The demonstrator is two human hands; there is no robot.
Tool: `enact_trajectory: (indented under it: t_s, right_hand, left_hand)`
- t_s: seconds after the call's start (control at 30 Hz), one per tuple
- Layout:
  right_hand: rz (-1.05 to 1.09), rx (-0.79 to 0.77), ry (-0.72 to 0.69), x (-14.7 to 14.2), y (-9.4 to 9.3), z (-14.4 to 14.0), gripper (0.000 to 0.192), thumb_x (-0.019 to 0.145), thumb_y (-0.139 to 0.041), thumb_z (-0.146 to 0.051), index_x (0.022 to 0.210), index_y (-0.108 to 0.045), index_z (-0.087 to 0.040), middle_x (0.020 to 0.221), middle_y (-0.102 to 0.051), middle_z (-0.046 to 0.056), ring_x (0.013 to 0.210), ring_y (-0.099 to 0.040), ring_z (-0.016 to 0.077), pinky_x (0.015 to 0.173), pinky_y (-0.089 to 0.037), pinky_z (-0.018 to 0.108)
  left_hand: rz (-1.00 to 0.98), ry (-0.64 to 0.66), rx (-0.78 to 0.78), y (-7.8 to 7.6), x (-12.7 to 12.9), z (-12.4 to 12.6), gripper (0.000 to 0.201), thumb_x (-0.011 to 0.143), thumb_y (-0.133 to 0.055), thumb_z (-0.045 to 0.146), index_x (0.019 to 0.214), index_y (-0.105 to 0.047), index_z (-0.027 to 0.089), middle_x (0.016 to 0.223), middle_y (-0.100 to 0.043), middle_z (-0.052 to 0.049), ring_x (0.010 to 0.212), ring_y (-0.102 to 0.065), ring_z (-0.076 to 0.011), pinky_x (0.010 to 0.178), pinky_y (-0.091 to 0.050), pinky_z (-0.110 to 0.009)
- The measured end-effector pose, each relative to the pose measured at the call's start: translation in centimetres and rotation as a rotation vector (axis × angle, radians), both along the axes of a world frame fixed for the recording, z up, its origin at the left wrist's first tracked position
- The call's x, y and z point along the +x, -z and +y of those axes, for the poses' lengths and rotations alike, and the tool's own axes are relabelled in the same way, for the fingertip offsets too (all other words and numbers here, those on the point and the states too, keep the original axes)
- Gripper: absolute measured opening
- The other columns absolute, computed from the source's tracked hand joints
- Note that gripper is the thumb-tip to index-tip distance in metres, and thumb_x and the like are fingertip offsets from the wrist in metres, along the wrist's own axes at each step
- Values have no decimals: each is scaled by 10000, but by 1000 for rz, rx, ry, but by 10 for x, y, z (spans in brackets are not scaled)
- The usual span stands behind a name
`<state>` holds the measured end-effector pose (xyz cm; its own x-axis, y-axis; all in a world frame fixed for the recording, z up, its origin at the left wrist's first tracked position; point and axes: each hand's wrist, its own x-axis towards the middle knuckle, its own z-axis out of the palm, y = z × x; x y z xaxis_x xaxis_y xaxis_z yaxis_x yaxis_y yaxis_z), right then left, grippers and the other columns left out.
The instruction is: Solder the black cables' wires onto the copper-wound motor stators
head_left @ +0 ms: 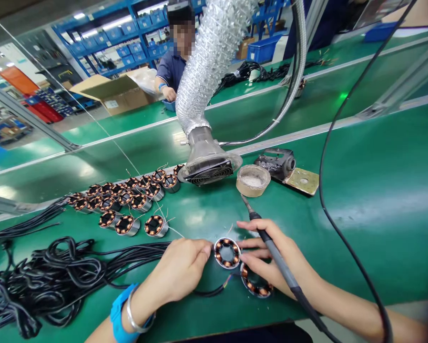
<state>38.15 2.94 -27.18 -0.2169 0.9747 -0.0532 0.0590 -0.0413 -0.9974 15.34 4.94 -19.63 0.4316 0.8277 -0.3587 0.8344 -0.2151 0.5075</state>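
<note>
Open green table (378,200) to the right, cables (56,271) crowding near left, left hand (180,271) pinching coil ring (227,252), right hand (271,259) gripping soldering iron (271,247), fingertips on ring

A factory hall with long green workbenches (378,157) running side by side, each edged with a pale strip. Tall blue metal shelving (128,35) along the far wall holds rows of blue plastic bins. Bright ceiling strip lights (103,29) glare above it. An open brown cardboard box (116,94) stands on the farther bench, and red crates (44,110) are stacked far left.
</note>
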Motion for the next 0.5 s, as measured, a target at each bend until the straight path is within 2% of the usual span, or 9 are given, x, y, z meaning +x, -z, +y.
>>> enact_trajectory:
  t_s: [0.07, 0.13, 0.23, 0.33, 0.5]
  right_hand:
    - [-4, -12, -11, 0, 1, -6, 505, 780, -748, -303, 1170, -431, -246, 1170, -678, 142, 987, -713, 312, 599, -663, 287]
    - [-11, -22, -13, 1, 4, -10, 552, 768, -771, -337, 1185, -421, -244, 1164, -677, 158, 974, -715, 327, 556, -657, 277]
    - [-31, -3, -21, 3, 11, -8, 561, 779, -771, -370, 1198, -421, -242, 1161, -681, 160, 935, -729, 310, 630, -667, 313]
    - [-88, 92, -18, 9, 18, 6, 503, 810, -746, -387, 1185, -447, -233, 1196, -666, 169, 904, -739, 289, 679, -665, 327]
    - [-179, 242, 134, 19, 19, 31, 296, 886, -649, -387, 1095, -505, -236, 1157, -687, 128, 926, -737, 248, 718, -652, 302]
  left_hand:
    - [-40, 2, 4, 0, 2, 1, 387, 1011, -298, 307, 890, -653, 213, 789, -680, -30, 726, -593, -178, 650, -325, -274]
    - [-55, 25, 1, 0, 4, 4, 384, 1008, -308, 315, 880, -655, 208, 787, -684, -37, 714, -590, -180, 643, -335, -270]
    - [-38, 77, -5, -1, 5, 7, 395, 1001, -318, 328, 771, -613, 200, 703, -644, -30, 623, -536, -166, 594, -322, -263]
    - [-6, 81, 17, -1, 9, 5, 393, 997, -316, 321, 740, -589, 201, 661, -619, -26, 581, -513, -161, 577, -318, -263]
    - [-40, 178, 16, 1, 19, -1, 339, 977, -354, 286, 831, -652, 216, 742, -688, -41, 674, -611, -197, 627, -364, -272]
